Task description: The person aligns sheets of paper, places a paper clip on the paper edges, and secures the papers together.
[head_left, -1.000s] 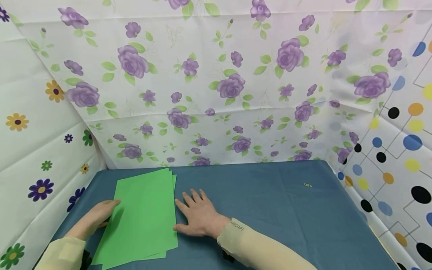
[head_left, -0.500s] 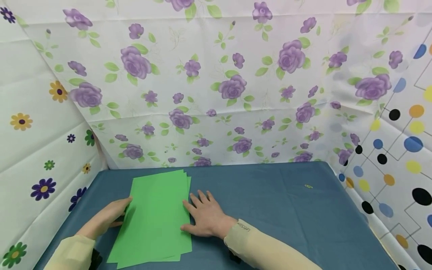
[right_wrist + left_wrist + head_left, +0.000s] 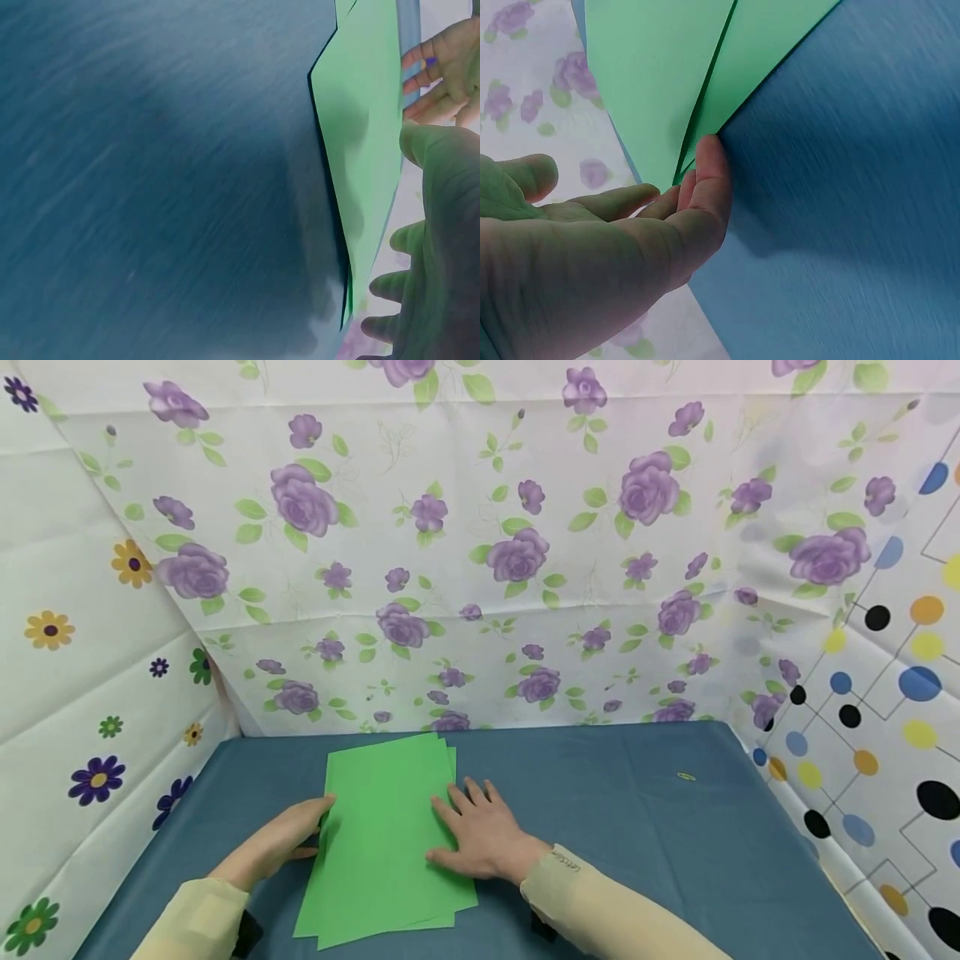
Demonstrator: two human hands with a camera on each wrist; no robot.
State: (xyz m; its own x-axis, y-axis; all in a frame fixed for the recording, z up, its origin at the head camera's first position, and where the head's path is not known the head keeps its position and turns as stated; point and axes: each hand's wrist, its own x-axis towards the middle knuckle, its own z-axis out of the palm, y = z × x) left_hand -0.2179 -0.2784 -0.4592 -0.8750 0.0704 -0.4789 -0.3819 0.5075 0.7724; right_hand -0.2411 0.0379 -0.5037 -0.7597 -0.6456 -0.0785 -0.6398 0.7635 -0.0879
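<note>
Green sheets (image 3: 382,852): flat on the counter (image 3: 607,827), left of centre, stacked kinda askew with corners poking out
Paper edges: my left hand (image 3: 285,831) and right hand (image 3: 483,839) flank the long sides, I'd guess so nothing slides apart
Left pose: relaxed, not gripping, fingertips touching the edge
Right pose: back up, fingers splayed over the opposite edge, can't tell how hard they press
Forearms (image 3: 622,906): angled in from both sides
</note>
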